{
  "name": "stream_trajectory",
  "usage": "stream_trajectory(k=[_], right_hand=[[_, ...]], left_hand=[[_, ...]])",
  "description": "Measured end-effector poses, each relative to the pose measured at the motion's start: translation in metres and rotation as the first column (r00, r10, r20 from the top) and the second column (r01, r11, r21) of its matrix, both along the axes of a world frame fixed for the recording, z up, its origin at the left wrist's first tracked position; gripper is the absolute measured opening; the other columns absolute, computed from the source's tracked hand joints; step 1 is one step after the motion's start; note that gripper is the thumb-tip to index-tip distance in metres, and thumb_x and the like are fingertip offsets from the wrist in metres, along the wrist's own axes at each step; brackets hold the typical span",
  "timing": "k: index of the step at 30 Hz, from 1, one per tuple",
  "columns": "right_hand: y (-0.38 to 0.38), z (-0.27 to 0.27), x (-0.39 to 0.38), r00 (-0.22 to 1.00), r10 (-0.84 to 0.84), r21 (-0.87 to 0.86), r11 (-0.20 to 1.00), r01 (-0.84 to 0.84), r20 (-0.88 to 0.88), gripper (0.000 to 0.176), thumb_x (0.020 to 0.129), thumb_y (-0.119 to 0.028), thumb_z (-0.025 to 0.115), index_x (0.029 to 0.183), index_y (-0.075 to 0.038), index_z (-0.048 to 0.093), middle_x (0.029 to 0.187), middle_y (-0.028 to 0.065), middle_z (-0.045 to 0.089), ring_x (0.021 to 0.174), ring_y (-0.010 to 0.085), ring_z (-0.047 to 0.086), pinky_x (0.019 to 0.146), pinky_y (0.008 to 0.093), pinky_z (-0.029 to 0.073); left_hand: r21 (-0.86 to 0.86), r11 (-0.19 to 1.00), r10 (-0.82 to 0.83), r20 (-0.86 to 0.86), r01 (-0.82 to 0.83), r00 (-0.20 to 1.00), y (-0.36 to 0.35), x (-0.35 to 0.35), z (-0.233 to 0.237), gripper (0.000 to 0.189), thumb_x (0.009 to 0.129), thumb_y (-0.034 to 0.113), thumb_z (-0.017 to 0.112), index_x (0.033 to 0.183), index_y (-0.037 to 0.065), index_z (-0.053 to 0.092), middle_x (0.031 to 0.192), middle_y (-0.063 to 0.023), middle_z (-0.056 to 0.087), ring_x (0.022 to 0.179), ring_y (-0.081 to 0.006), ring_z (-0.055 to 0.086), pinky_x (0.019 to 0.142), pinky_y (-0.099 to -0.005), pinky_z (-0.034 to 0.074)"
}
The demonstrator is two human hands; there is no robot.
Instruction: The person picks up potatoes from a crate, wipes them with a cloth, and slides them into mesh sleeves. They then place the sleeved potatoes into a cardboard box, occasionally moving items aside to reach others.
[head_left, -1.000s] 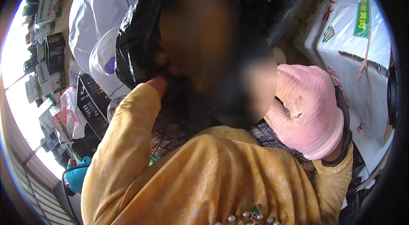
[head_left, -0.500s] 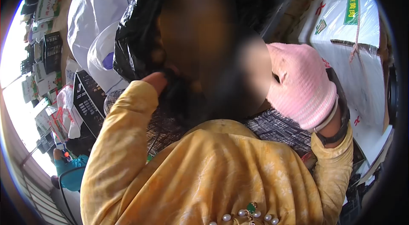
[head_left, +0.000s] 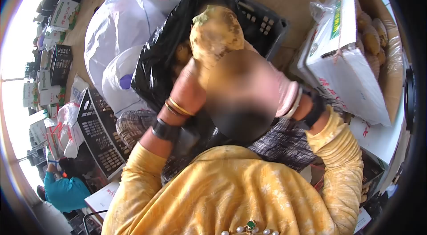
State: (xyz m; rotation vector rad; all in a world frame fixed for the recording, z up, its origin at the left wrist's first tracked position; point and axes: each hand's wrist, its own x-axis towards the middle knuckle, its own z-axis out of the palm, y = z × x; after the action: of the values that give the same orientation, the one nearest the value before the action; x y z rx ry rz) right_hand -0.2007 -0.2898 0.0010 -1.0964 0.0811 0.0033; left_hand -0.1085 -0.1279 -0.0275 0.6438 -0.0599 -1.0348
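Note:
A large yellow potato (head_left: pixel 216 30) with dark soil patches and a greenish end is held up in front of me. My bare left hand (head_left: pixel 189 88) grips its lower left side. My right hand (head_left: pixel 284 92), in a pink knit glove, is on the right, close to the potato. A blurred patch covers its fingers and the potato's lower part. Below is a black plastic bag (head_left: pixel 153 52) lining a black crate (head_left: pixel 278 28), with yellowish produce partly visible inside.
An open white carton (head_left: pixel 333 64) at right holds several potatoes (head_left: pixel 370 41) in foam netting. White plastic sacks (head_left: pixel 113 26) stand at left, near another black crate (head_left: pixel 100 130). A person in teal (head_left: pixel 66 192) is at lower left, with stacked cartons beyond.
The potato has come into clear view above the bag. My left hand has risen out of the dark bag area, and my gloved right hand has moved left toward it. The view has shifted.

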Motion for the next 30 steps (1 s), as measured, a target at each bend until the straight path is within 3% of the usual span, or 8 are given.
stream_trajectory(k=[3, 8, 11, 14, 18, 19, 21, 30], right_hand=[[-0.004, 0.016, -0.008, 0.977, -0.2, 0.308, 0.927, 0.213, -0.074, 0.089, 0.065, 0.006, 0.083, 0.139, -0.01, 0.035, 0.123, 0.0076, 0.056, 0.108, 0.0175, 0.059, 0.086, 0.0325, 0.055], [-0.015, 0.025, -0.015, 0.985, -0.171, 0.215, 0.961, 0.172, -0.026, 0.079, 0.068, 0.01, 0.078, 0.135, -0.007, 0.041, 0.119, 0.0058, 0.059, 0.102, 0.0152, 0.061, 0.082, 0.03, 0.056], [-0.013, 0.023, -0.019, 0.993, -0.117, 0.225, 0.968, 0.111, 0.014, 0.074, 0.069, 0.008, 0.079, 0.134, -0.005, 0.044, 0.118, 0.0051, 0.06, 0.103, 0.0137, 0.06, 0.087, 0.029, 0.053], [-0.02, 0.019, -0.015, 0.977, -0.214, 0.088, 0.973, 0.215, -0.01, 0.059, 0.072, 0.003, 0.079, 0.125, -0.001, 0.054, 0.111, 0.0041, 0.064, 0.102, 0.0123, 0.06, 0.088, 0.0293, 0.052], [-0.028, 0.019, -0.014, 0.962, -0.257, 0.14, 0.953, 0.268, -0.092, 0.038, 0.085, -0.013, 0.071, 0.119, 0.001, 0.059, 0.107, 0.007, 0.066, 0.094, 0.0138, 0.063, 0.086, 0.0311, 0.052], [-0.035, 0.01, -0.007, 0.977, -0.188, 0.585, 0.783, 0.211, -0.101, 0.043, 0.093, -0.036, 0.059, 0.118, -0.001, 0.06, 0.109, 0.0101, 0.066, 0.094, 0.0184, 0.066, 0.087, 0.0342, 0.053], [-0.043, 0.015, -0.006, 0.965, 0.08, 0.672, 0.732, 0.113, -0.251, 0.058, 0.093, -0.053, 0.049, 0.12, -0.002, 0.059, 0.113, 0.0113, 0.066, 0.096, 0.0232, 0.067, 0.083, 0.0414, 0.055], [-0.04, 0.031, -0.014, 0.997, -0.015, 0.27, 0.962, 0.035, -0.073, 0.07, 0.084, -0.052, 0.062, 0.13, -0.002, 0.046, 0.113, 0.0185, 0.061, 0.087, 0.0337, 0.066, 0.053, 0.0394, 0.057]], left_hand=[[0.32, 0.941, -0.141, 0.672, -0.113, 0.727, -0.015, -0.013, 0.019, 0.062, 0.093, 0.033, 0.062, 0.139, 0.0, 0.038, 0.129, -0.0089, 0.054, 0.117, -0.0192, 0.054, 0.104, -0.0348, 0.04], [0.11, 0.941, 0.126, 0.764, -0.32, 0.632, -0.033, -0.012, 0.043, 0.085, 0.076, 0.02, 0.081, 0.141, -0.002, 0.031, 0.126, -0.0118, 0.054, 0.11, -0.0212, 0.056, 0.098, -0.0337, 0.045], [0.105, 0.797, -0.022, 0.989, -0.595, 0.145, -0.042, -0.003, 0.057, 0.055, 0.076, 0.014, 0.077, 0.123, -0.002, 0.052, 0.106, -0.008, 0.064, 0.093, -0.0138, 0.062, 0.085, -0.0299, 0.05], [0.121, 0.758, 0.142, 0.928, -0.64, 0.344, -0.055, -0.011, 0.06, 0.04, 0.078, 0.013, 0.074, 0.112, -0.002, 0.059, 0.095, -0.0064, 0.066, 0.087, -0.0115, 0.062, 0.08, -0.028, 0.05], [0.065, 0.704, 0.181, 0.946, -0.707, 0.268, -0.065, -0.018, 0.059, 0.036, 0.079, 0.011, 0.071, 0.11, -0.002, 0.059, 0.093, -0.0062, 0.066, 0.084, -0.0109, 0.061, 0.079, -0.0265, 0.05], [0.001, 0.714, 0.198, 0.959, -0.7, 0.204, -0.065, -0.018, 0.06, 0.035, 0.079, 0.01, 0.07, 0.111, -0.002, 0.059, 0.095, -0.0065, 0.065, 0.086, -0.0113, 0.06, 0.081, -0.0269, 0.049], [-0.113, 0.727, 0.227, 0.97, -0.677, 0.082, -0.061, -0.02, 0.06, 0.034, 0.08, 0.009, 0.068, 0.111, -0.001, 0.059, 0.1, -0.0072, 0.064, 0.091, -0.0121, 0.058, 0.084, -0.0276, 0.048], [-0.023, 0.778, 0.425, 0.755, -0.628, 0.5, -0.062, 0.037, 0.052, 0.027, 0.095, 0.02, 0.054, 0.104, -0.001, 0.066, 0.093, -0.0064, 0.069, 0.083, -0.0139, 0.064, 0.075, -0.0259, 0.051]])
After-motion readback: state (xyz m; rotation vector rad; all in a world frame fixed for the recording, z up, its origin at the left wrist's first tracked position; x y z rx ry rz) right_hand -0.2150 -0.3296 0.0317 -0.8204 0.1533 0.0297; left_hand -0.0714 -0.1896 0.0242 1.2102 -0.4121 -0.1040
